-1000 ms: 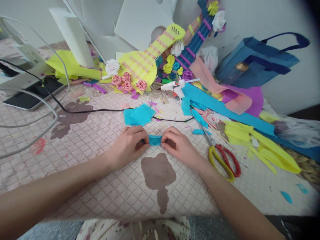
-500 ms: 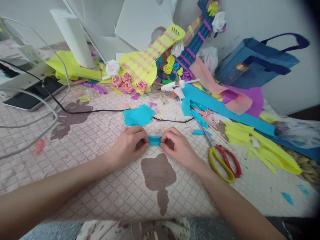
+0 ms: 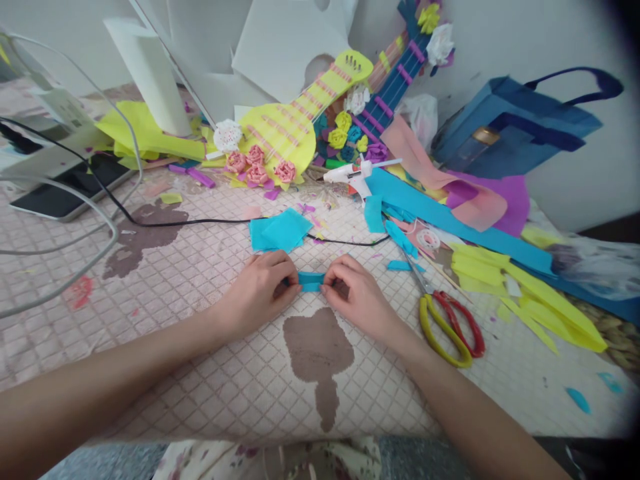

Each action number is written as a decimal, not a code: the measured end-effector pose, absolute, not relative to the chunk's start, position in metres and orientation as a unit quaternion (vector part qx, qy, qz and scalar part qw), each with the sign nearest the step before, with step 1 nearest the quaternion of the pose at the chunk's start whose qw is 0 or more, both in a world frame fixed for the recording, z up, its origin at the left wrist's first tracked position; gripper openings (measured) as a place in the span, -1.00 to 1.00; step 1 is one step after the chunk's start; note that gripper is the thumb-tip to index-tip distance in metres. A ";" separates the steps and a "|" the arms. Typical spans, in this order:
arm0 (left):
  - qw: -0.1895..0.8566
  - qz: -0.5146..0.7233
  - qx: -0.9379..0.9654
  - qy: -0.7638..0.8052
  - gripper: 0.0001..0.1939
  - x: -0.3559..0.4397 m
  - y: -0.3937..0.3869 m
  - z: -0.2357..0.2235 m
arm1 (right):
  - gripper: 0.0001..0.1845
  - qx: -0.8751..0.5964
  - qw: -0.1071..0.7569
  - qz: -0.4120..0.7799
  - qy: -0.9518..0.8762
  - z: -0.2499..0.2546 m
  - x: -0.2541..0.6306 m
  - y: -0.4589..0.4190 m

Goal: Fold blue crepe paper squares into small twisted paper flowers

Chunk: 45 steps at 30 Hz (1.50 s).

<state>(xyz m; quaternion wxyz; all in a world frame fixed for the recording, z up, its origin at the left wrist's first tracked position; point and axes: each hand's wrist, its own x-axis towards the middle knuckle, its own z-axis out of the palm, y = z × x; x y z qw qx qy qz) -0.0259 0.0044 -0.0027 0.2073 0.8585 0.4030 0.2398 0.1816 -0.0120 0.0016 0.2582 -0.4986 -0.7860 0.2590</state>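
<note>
Fingers [image 3: 287,268] pinch blue paper [image 3: 311,281], a bottle [image 3: 476,145] in or before the bag [image 3: 517,155].

A craft corner, shown by the glue gun [image 3: 353,175], scissors [image 3: 429,292] and paper flowers [image 3: 285,171] on quilted cloth [image 3: 240,393].

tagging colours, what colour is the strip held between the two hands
The strip is bright blue, showing best in the head view, the only one.

Left hand [image 3: 267,287] and right hand [image 3: 357,295] pinching opposite ends of a folded blue paper strip [image 3: 311,281] over a diamond-patterned tablecloth [image 3: 215,383]. Beyond them, blue paper pieces [image 3: 286,228] and a white hot-glue gun [image 3: 353,173]; at right, red-and-yellow-handled scissors [image 3: 427,289].
</note>
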 end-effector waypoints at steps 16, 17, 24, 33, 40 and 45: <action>0.188 0.241 0.858 0.414 -0.90 -0.023 0.005 -0.002 | -0.82 -0.516 0.260 0.255 -0.775 0.003 0.179 -0.012; 0.187 0.240 0.858 0.415 -0.89 -0.022 0.005 -0.002 | -0.81 -0.516 0.260 0.256 -0.775 0.004 0.178 -0.012; 0.173 0.239 0.854 0.428 -0.88 -0.020 0.006 -0.005 | -0.83 -0.517 0.264 0.250 -0.775 0.003 0.177 -0.012; 0.177 0.242 0.852 0.428 -0.88 -0.020 0.007 -0.004 | -0.80 -0.532 0.251 0.238 -0.773 0.003 0.173 -0.012; 0.173 0.243 0.852 0.430 -0.88 -0.019 0.006 -0.004 | -0.79 -0.528 0.254 0.238 -0.775 0.003 0.173 -0.012; 0.205 0.250 0.840 0.437 -0.92 -0.020 0.007 -0.004 | -0.80 -0.525 0.255 0.248 -0.773 0.003 0.175 -0.012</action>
